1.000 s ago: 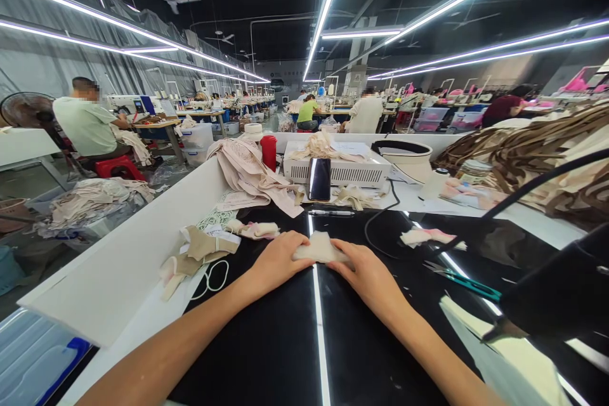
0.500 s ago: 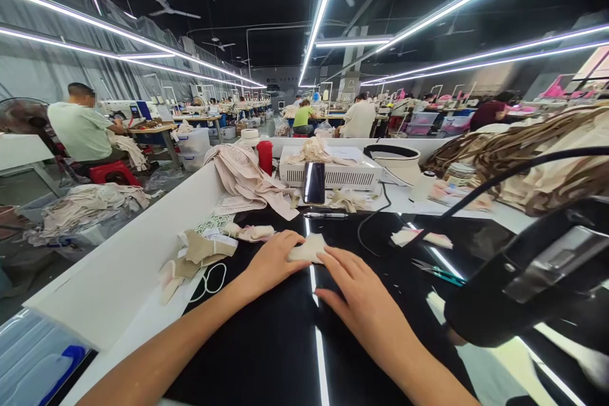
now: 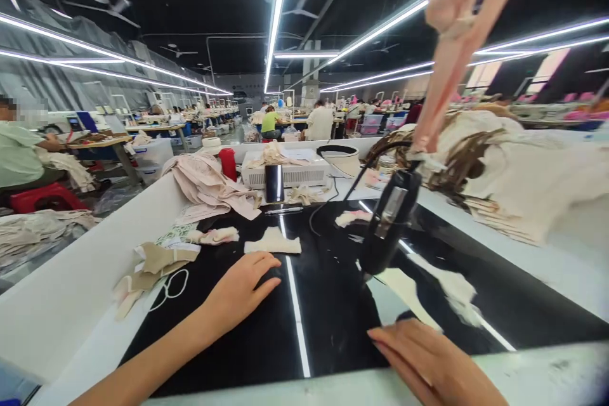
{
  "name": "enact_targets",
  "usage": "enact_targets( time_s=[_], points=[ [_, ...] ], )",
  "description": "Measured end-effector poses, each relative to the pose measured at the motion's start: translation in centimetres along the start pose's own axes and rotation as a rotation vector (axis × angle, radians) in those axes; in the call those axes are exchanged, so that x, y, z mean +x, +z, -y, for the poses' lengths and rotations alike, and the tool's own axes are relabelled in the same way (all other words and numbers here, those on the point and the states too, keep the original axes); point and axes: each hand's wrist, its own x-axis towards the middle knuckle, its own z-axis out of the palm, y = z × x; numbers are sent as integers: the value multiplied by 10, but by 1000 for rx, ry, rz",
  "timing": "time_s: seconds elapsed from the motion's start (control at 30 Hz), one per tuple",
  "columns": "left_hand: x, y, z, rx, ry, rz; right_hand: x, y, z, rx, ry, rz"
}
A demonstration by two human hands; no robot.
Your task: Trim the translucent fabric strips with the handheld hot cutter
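My left hand (image 3: 243, 292) is over the black work surface, fingers apart and holding nothing. Just beyond its fingertips lies a cream fabric piece (image 3: 272, 243), flat and apart from the hand. My right hand (image 3: 423, 355) is low at the right, over the near edge of the surface. Its fingers are pressed together beside a pale bluish-white and cream piece (image 3: 397, 295); whatever they grip is hidden. A black device (image 3: 390, 222) with a silver plate and a cable hangs from a pinkish cloth strip (image 3: 442, 76), beyond my right hand.
A phone (image 3: 275, 184) leans against a white slotted box (image 3: 304, 168). Cut fabric (image 3: 204, 184), tan scraps (image 3: 159, 260) and a white cord loop (image 3: 177, 284) lie left. Fabric stacks (image 3: 514, 171) rise at right. A low white wall (image 3: 90, 235) borders the left side. Several people sit farther off.
Both hands have left the cream fabric piece. My right hand has moved right and nearer, and my left has drawn back. The view has swung right, showing the whole hanging device.
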Motion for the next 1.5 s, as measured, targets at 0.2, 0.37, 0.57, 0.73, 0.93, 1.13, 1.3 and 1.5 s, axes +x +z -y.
enact_targets(
  time_s=[0.2,0.37,0.57,0.73,0.93,1.13,1.3,1.5],
  points=[
    [-37,16,-41,11,193,22,-21,-16,-23,-84,359,-86],
    [-64,18,-56,80,227,-28,-14,5,-21,-74,350,-31],
    [-97,14,-48,115,177,-98,-6,32,-16,-66,286,16],
    [-102,13,-44,107,158,-119,-4,42,-18,-48,311,-2],
    [-100,9,-47,117,147,-102,0,38,-16,72,370,-10],
    [-101,8,-47,157,133,-102,4,37,-17,210,518,-12],
    [-99,8,-46,192,148,-98,7,39,-22,297,596,0],
    [-91,9,-47,234,173,-79,11,45,-38,356,645,2]
  ],
)
